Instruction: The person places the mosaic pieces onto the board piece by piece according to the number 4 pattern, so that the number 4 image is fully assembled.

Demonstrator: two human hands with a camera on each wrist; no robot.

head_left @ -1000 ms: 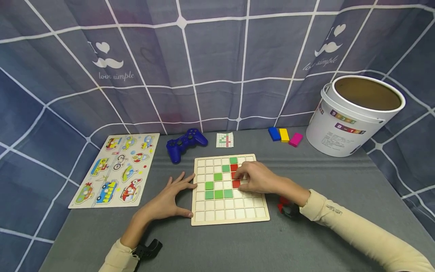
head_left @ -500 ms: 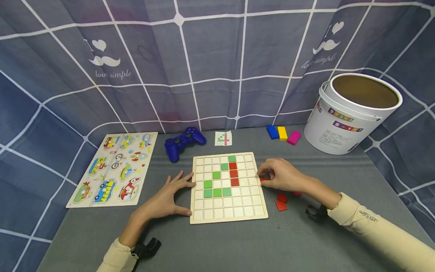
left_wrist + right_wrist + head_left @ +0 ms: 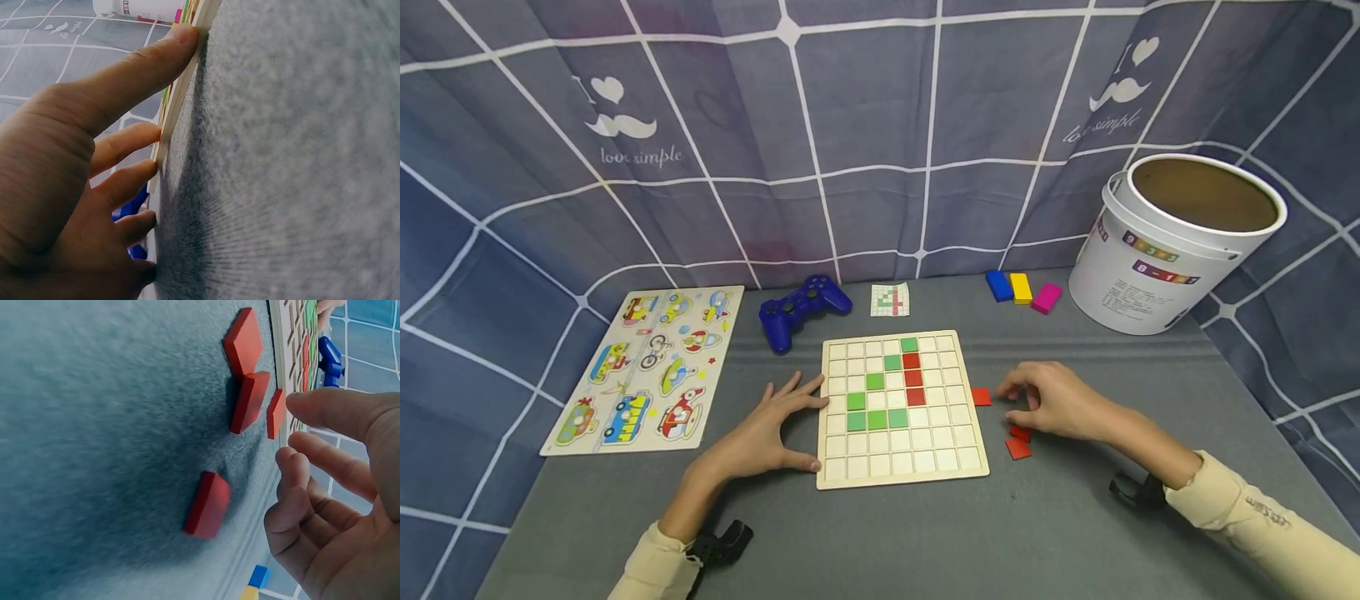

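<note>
A wooden grid board (image 3: pixel 902 482) lies flat on the table, with green tiles (image 3: pixel 877 419) and a column of red tiles (image 3: pixel 913 378) in its squares. My left hand (image 3: pixel 767 429) is spread along the board's left edge, thumb and fingertips touching it. Over the table right of the board hovers my right hand (image 3: pixel 1060 402), its fingers loosely bent, thumb apart, holding nothing. A loose red tile (image 3: pixel 981 397) lies against the board's right edge, just left of those fingertips. More loose tiles (image 3: pixel 208 506) lie beneath the hand, one of them hidden in the head view.
A small pattern card (image 3: pixel 890 300) and a blue game controller (image 3: pixel 805 310) lie behind the board. At left is a picture puzzle board (image 3: pixel 643 367). Blue, yellow and pink blocks (image 3: pixel 1021 288) lie beside a white bucket (image 3: pixel 1138 287) at back right.
From over the board's red column, my right hand has moved right, put a red tile down by the board's edge and let go of it. My left hand has stayed at the left edge.
</note>
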